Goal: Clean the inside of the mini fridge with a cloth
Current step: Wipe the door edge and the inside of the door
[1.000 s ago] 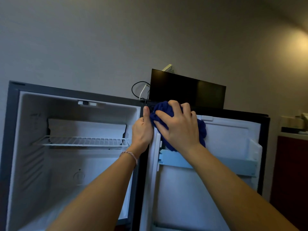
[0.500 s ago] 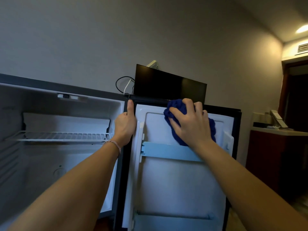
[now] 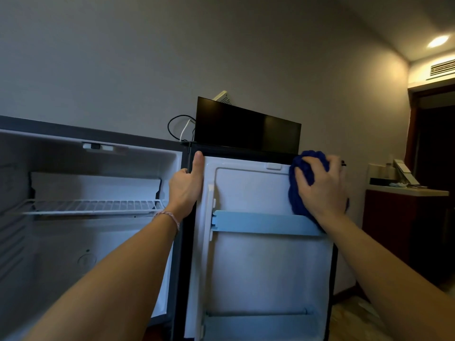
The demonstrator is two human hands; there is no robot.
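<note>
A: Two big parts fill the view: the mini fridge [image 3: 81, 217] cabinet on the left and its door [image 3: 266, 267] swung wide open on the right, white liner facing us.

B: What is in the cabinet?

A: One white wire shelf [image 3: 91, 206] across the middle, nothing visible on it. The door carries a pale blue upper rail [image 3: 263, 222] and a lower bin [image 3: 258, 323]; I see nothing in them. A dark screen [image 3: 246, 129] shows above the door's top edge.

B: Room round the edges?

A: The door's outer edge stands free, well apart from the bench [image 3: 406, 191] at far right.

B: And the hands?

A: The left hand [image 3: 186, 190] grips the door's hinge-side edge near the top, fingers wrapped behind, thumb pointing up along the liner. The right hand [image 3: 325, 190], fingers spread and slightly curled, presses the bunched blue cloth [image 3: 299, 193] against the door's top right corner, just above the upper rail
</note>
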